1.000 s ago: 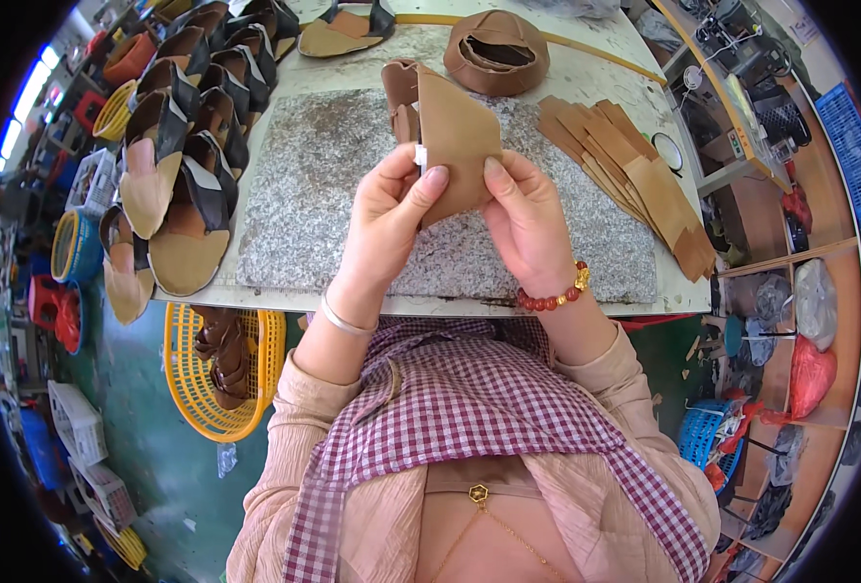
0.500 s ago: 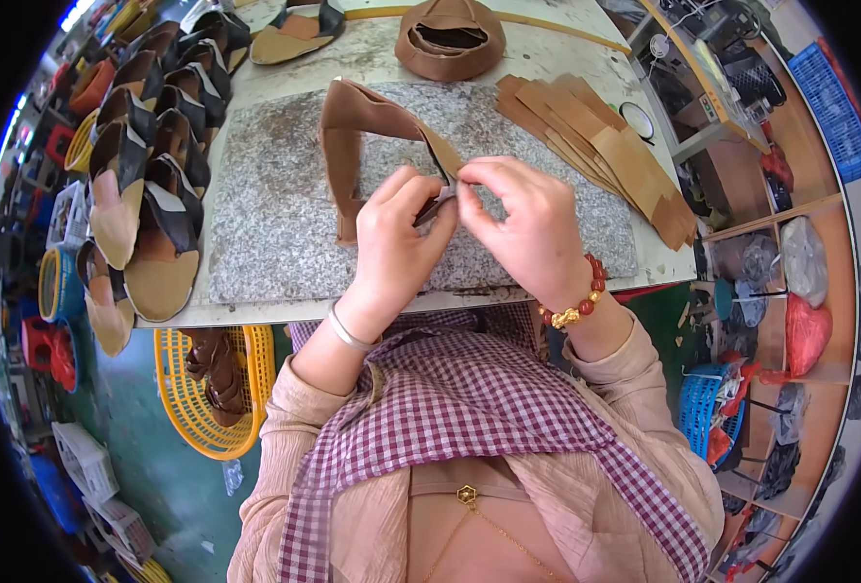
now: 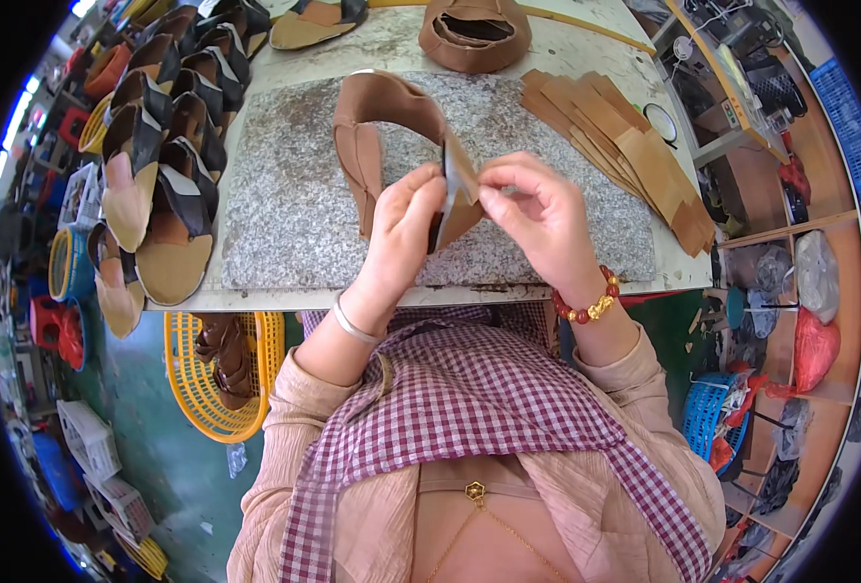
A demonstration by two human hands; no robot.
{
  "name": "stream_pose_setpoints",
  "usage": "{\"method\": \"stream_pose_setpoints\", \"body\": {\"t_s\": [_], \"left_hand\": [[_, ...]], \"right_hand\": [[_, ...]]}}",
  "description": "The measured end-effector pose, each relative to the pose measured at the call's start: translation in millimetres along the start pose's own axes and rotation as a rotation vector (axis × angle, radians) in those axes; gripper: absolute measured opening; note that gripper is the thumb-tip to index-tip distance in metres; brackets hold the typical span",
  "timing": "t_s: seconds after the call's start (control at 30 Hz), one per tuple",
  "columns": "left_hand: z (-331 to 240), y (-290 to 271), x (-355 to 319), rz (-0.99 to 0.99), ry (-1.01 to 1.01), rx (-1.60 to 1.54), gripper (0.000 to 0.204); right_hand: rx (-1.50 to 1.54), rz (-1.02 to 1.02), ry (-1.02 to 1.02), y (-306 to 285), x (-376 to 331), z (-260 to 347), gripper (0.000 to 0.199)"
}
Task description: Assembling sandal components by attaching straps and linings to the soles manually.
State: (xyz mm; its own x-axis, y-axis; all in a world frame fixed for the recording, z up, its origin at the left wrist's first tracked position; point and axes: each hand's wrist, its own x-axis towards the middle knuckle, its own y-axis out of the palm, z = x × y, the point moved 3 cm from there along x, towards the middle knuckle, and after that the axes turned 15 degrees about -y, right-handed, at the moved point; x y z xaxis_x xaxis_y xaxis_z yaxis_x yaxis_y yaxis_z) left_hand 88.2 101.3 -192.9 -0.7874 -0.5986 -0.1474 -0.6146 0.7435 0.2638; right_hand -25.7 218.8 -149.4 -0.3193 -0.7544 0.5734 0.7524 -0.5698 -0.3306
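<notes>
A looped brown leather shoe upper stands above the speckled stone slab, its tan inner side showing at the right end. My left hand is closed on that end, thumb and fingers pinching next to a dark strip along the edge. With fingertips pinched at the upper's tan right edge, my right hand holds it from the other side. A stack of flat tan leather pieces lies fanned out to the right. Behind the slab sits a bundle of brown uppers.
Rows of shoe pieces with black sides and tan insoles line the table's left side. A roll of tape lies at the right. Below the table edge stands a yellow basket with brown pieces. Shelves rise at the right.
The upper has turned in my hands, its loop now rounder and its right end tipped to show more of the inner side. My right hand has shifted slightly right. The whole view has moved a little.
</notes>
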Motion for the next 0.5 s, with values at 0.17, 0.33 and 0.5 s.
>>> {"method": "stream_pose_setpoints", "body": {"t_s": [0.17, 0.33, 0.5], "left_hand": [[-6, 0, -3, 0.002, -0.029, -0.161, 0.015], [-14, -9, -4, -0.003, -0.008, -0.293, 0.015], [-56, 1, -19, 0.002, 0.104, -0.123, 0.018]], "right_hand": [[-0.399, 0.148, -0.411, 15, 0, 15, 0.014], [0.197, -0.105, 0.02, 6, 12, -7, 0.016], [0.661, -0.049, 0.254, 7, 28, -26, 0.015]]}}
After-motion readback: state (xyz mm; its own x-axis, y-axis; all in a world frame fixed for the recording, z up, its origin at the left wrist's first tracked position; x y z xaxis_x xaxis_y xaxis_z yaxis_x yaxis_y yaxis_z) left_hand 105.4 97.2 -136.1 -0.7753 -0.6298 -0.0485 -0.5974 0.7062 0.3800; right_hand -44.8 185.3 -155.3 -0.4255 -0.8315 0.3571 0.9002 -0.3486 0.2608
